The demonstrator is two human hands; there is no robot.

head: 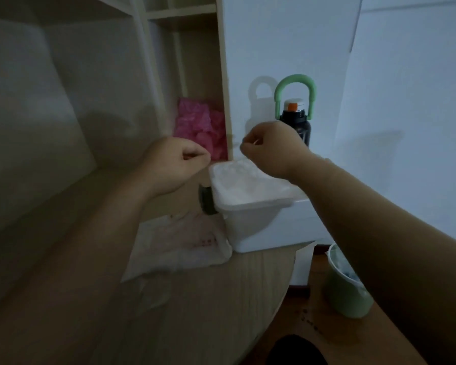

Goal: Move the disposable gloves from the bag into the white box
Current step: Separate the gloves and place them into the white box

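Above the far right edge of the table (195,306), the left hand (177,167) and the right hand (273,147) are held apart over the white box (250,204). On each hand the fingers are curled with thumb against forefinger, as in a pinch. Whether a thin clear glove is stretched between them cannot be told, since nothing definite is seen there. The disposable gloves (242,180) that can be made out are heaped in the box up to its rim. The bag (179,248) lies flat on the table just beside the box, on its left and nearer side.

Several risks are judged likely. The heap is level with the rim, so further film could slide off onto the table or over the right edge towards the floor (308,312). Such light film may also cling to the fingers when released and be lifted out again. The box stands close to the table's right edge and could be nudged off by a downward press on its outer side. The bottle (296,125) with the green handle stands just behind the right hand and could be knocked by a backward swing.

The table is of pale wood grain, with a rounded near right corner. A small dark object (207,201), too blurred to name, is seen behind the box's left side. Pink crumpled material (198,127) is kept in a compartment of the shelf unit (184,19) at the far edge. A pale wall (379,75) rises on the right, and a green bin (345,288) stands on the floor beside the table. The room is dimly lit.
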